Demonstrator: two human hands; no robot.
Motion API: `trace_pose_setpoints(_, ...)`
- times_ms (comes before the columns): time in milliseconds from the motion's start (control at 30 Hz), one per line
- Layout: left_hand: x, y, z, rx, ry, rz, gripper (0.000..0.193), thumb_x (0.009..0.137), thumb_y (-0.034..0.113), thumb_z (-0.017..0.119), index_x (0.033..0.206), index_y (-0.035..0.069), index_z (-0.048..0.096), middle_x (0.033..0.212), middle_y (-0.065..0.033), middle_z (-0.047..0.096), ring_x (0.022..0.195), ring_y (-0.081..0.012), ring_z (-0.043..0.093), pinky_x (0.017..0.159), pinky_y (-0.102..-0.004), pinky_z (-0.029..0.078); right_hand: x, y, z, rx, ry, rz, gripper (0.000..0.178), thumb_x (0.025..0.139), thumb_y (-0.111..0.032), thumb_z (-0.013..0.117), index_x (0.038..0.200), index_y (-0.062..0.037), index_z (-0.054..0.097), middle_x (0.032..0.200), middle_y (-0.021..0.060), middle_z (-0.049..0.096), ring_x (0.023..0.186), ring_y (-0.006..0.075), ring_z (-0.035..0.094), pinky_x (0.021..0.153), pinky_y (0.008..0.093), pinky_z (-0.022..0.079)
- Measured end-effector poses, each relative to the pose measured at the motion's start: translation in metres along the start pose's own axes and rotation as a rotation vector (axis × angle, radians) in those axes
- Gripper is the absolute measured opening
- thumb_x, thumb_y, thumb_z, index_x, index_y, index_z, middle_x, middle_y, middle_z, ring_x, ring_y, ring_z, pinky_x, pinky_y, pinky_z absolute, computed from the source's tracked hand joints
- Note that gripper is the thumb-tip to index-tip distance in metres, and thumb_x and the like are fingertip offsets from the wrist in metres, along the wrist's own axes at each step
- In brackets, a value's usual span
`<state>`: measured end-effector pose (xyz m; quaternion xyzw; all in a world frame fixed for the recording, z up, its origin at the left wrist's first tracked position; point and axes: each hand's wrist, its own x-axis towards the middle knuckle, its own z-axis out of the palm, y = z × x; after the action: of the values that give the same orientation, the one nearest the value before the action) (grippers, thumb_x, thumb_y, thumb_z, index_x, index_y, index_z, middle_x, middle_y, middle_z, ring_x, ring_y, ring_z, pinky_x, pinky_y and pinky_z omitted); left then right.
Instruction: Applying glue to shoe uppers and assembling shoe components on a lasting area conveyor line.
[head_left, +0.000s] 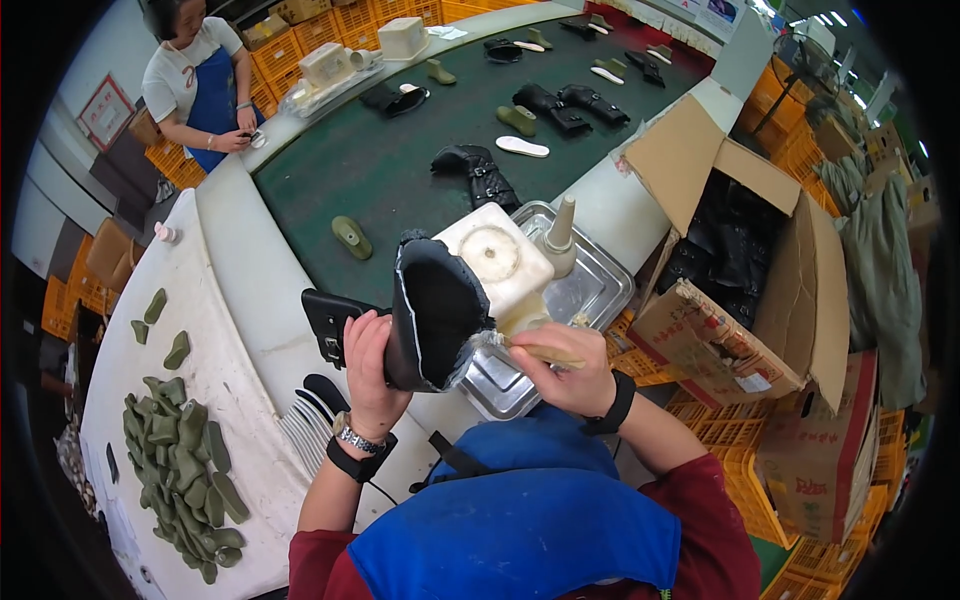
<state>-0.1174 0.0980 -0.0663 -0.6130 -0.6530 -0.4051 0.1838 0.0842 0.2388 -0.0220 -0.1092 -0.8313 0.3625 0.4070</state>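
Observation:
My left hand (370, 365) grips a black boot (440, 290) by its shaft, fingers wrapped round it. The boot's wide opening faces up toward me, and its foot part points left. In my right hand (570, 368) is a brush with a pale handle (545, 354). Its bristles touch the rim of the boot opening on the right side. Just beyond the boot stands a white square container (495, 250), close to a cone-topped bottle (560, 238). Both are at a metal tray (600, 292), partly hidden by my right hand.
A green conveyor belt (320, 170) carries black boots (475, 178), white insoles (522, 147) and olive shoe forms (350, 237). More olive forms (180, 465) are heaped on the left table. Striped insoles (307, 425) lie near my left wrist. Right stands an open carton (735, 345) of boots. A co-worker (205, 90) stands far left.

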Motion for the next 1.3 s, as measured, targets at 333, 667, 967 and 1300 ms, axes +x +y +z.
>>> trace_pose_setpoints(333, 0.002, -0.006, 0.004, -0.059, -0.020, -0.122, 0.066, 0.059, -0.001, 0.071, 0.119, 0.000, 0.042, 0.112, -0.0170, 0.051, 0.108, -0.0385, 0.047, 0.096, -0.0475, 0.034, -0.002, 0.009, 0.000, 0.373, 0.168, 0.355, 0.010, 0.084, -0.005, 0.057, 0.088, 0.0033, 0.062, 0.071, 0.0054, 0.061, 0.057, 0.0070, 0.056, 0.050, 0.0186, 0.044)
trace_pose_setpoints(667, -0.006, -0.014, 0.005, -0.150, -0.018, -0.281, 0.068, 0.062, 0.002, 0.074, 0.121, -0.001, 0.040, 0.113, -0.0175, 0.050, 0.107, -0.0350, 0.049, 0.093, -0.0404, 0.038, 0.010, 0.045, 0.013, 0.343, 0.220, 0.406, 0.013, 0.087, -0.009, 0.057, 0.090, 0.0030, 0.060, 0.069, 0.0040, 0.058, 0.055, 0.0061, 0.053, 0.049, 0.0180, 0.043)
trace_pose_setpoints(967, 0.019, -0.124, 0.012, -0.774, 0.540, -1.101, 0.055, 0.078, 0.017, 0.066, 0.122, 0.001, 0.037, 0.115, -0.0095, 0.050, 0.102, -0.0193, 0.051, 0.087, -0.0309, 0.043, -0.007, 0.051, -0.043, 0.297, 0.472, 0.615, 0.012, 0.087, -0.010, 0.057, 0.087, 0.0018, 0.060, 0.064, 0.0019, 0.056, 0.051, 0.0049, 0.050, 0.046, 0.0171, 0.039)
trace_pose_setpoints(1300, 0.005, -0.170, 0.043, -0.813, 0.623, -1.132, 0.057, 0.077, 0.009, 0.064, 0.125, 0.004, 0.034, 0.114, -0.0089, 0.049, 0.099, -0.0193, 0.050, 0.086, -0.0323, 0.042, -0.036, 0.081, -0.018, -0.086, 0.011, 0.575, 0.008, 0.078, -0.005, 0.062, 0.079, 0.0028, 0.064, 0.066, 0.0079, 0.063, 0.053, 0.0145, 0.056, 0.049, 0.0258, 0.043)
